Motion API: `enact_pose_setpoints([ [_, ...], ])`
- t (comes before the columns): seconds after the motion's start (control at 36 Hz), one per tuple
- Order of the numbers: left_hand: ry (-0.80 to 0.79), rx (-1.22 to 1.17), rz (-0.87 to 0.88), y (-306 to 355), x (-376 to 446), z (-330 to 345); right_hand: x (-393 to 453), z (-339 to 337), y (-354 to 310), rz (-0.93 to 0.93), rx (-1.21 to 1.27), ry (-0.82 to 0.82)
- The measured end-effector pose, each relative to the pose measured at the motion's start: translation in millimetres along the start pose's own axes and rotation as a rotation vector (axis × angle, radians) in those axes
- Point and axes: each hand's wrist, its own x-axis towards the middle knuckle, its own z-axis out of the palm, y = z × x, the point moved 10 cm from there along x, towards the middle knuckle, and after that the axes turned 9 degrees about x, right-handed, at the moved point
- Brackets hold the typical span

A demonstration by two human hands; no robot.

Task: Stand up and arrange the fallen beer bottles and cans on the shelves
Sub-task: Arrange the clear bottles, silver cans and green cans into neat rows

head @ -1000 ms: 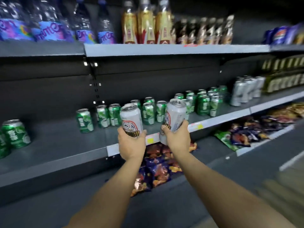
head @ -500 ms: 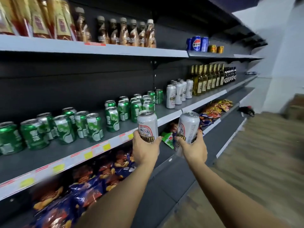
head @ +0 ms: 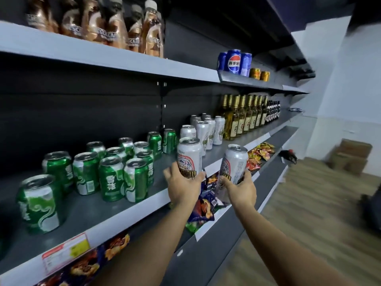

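Both arms are reaching out over the front edge of the middle shelf [head: 165,198]. The left hand [head: 181,187] is wrapping its fingers round the lower half of an upright silver can [head: 189,154], holding it above the shelf's front edge. The right hand [head: 239,187] is gripping a second silver can [head: 234,162] that is tilting leftward, out past the edge, above the snack packets [head: 203,207]. Left of them green cans [head: 111,174] are standing upright on the shelf. Farther along, more silver cans [head: 206,129] are standing beside amber bottles [head: 241,116].

Shop: stocked drink shelves [head: 132,65], price tags [head: 66,252]
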Motion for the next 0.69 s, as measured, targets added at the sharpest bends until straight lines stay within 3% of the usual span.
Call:
enact_pose_setpoints([
  [0.14,-0.037,-0.008,0.013,10.8,36.4,54.4,68.2,14.6,10.0,0.012,0.049,0.022],
  [0.39,0.034,0.035,0.013,27.0,96.6,158.8,196.4,47.1,37.1,-0.013,0.107,-0.027],
  [0.69,0.145,0.188,-0.115,53.1,165.2,266.7,349.6,100.9,53.0,-0.070,0.088,-0.239],
])
